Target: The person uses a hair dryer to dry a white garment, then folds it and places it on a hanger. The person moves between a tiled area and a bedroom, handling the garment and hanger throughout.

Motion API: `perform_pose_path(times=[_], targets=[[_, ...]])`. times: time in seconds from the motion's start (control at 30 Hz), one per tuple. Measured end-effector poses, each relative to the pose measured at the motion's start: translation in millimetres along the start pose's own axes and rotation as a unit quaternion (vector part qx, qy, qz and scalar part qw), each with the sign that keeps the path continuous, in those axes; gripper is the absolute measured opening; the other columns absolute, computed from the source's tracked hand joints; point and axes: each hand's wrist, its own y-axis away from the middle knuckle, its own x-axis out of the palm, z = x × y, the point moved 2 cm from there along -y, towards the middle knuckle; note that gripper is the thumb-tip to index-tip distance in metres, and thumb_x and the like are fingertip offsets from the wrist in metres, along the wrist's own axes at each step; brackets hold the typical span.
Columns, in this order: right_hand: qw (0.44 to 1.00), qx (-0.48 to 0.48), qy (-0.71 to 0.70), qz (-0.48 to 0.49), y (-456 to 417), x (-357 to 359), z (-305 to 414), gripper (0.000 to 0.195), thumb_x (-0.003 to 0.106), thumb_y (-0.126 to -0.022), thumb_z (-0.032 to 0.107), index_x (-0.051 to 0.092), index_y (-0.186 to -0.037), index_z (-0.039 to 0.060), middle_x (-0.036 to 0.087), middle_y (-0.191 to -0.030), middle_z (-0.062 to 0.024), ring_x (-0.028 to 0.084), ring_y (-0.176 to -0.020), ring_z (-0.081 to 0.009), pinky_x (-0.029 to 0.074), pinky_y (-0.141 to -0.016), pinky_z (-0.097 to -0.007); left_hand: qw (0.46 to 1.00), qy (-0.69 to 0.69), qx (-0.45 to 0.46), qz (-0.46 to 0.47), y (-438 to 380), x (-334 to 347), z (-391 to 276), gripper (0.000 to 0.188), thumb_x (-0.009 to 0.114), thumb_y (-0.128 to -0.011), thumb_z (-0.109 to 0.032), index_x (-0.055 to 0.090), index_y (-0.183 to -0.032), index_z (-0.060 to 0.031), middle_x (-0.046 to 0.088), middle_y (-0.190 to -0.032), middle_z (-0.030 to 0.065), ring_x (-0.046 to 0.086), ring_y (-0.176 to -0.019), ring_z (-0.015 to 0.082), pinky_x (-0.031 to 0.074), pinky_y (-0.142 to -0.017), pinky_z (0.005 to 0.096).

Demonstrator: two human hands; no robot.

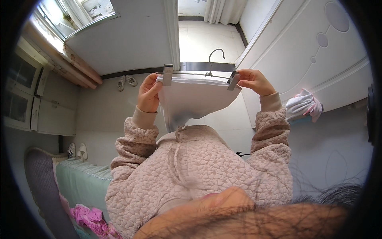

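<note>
A white cloth garment (194, 95) hangs in front of me from a metal clip hanger (191, 74), whose dark hook points away from me. The hanger's left clip (167, 74) grips one top corner of the cloth, and its right clip (233, 80) sits at the other corner. My left hand (150, 93) pinches the cloth's left corner just beside the left clip. At the opposite end, my right hand (255, 81) has its thumb and fingers on the right clip and the cloth's edge. The garment's lower part shows a greyish area near my body.
An open doorway (210, 41) lies ahead, with a white door (298, 59) at its right and a towel (304, 104) hanging there. White shoes (126, 82) stand on the floor by the wall. A green-covered bed (80, 176) with pink clothing (91, 219) is at lower left.
</note>
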Motion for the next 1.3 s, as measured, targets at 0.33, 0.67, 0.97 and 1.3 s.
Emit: perform_pose_path(times=[0.33,0.67,0.97,1.3], targets=[[0.998,0.013,0.062,0.008,-9,15,-9,0.088,0.082,-0.059,0.011,0.036,-0.134,0.0066,0.058,-0.111,-0.0095,0.054,-0.103,-0.0194,0.044,-0.089,-0.0317,0.999,-0.018,0.049,-0.005,12,11,-5,0.024,0.055,-0.085,-0.001,0.051,-0.109,-0.0025,0.059,-0.100,0.0045,0.058,-0.089,0.0123,0.047,-0.078,0.0244],[0.986,-0.076,-0.089,-0.117,11,62,-54,0.023,0.066,-0.073,-0.005,0.062,-0.095,-0.0012,0.061,-0.090,-0.0023,0.058,-0.078,-0.0089,0.049,-0.073,-0.0214,0.991,-0.010,0.130,0.020,41,-8,-7,0.025,0.052,-0.086,-0.002,0.050,-0.111,-0.0041,0.053,-0.108,0.0065,0.052,-0.101,0.0154,0.043,-0.088,0.0320],[0.966,-0.174,-0.172,-0.079,5,113,-28,0.036,0.066,-0.071,-0.012,0.057,-0.106,-0.0067,0.058,-0.096,-0.0076,0.058,-0.088,-0.0144,0.050,-0.077,-0.0246,0.982,-0.086,0.158,-0.056,65,-48,-23,0.027,0.049,-0.091,-0.014,0.047,-0.117,-0.0049,0.049,-0.109,0.0071,0.045,-0.107,0.0200,0.034,-0.099,0.0411],[0.969,-0.219,-0.093,-0.071,8,129,-15,0.045,0.072,-0.061,-0.012,0.058,-0.103,-0.0039,0.054,-0.099,-0.0080,0.054,-0.088,-0.0131,0.045,-0.073,-0.0230,0.976,-0.120,0.105,-0.145,101,-71,-3,0.026,0.047,-0.093,-0.015,0.048,-0.117,-0.0037,0.052,-0.113,0.0077,0.050,-0.105,0.0170,0.038,-0.091,0.0318]])
